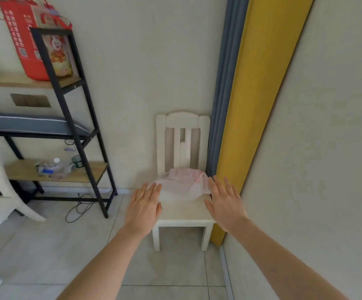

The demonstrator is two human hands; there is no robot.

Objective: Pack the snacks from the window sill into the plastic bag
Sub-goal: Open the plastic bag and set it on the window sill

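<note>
Crumpled plastic bag (pixel 183 182), thin white film with red print, slumped at the back of the chair seat (pixel 184 211) against the backrest, nearer the right rear corner. Left hand (pixel 144 205) and right hand (pixel 226 203) flat, fingers spread, empty, flanking the bag at the seat's side edges. Probably light, limp and slippery: best pinched at the loose rim or handles, not the bulk.
</note>
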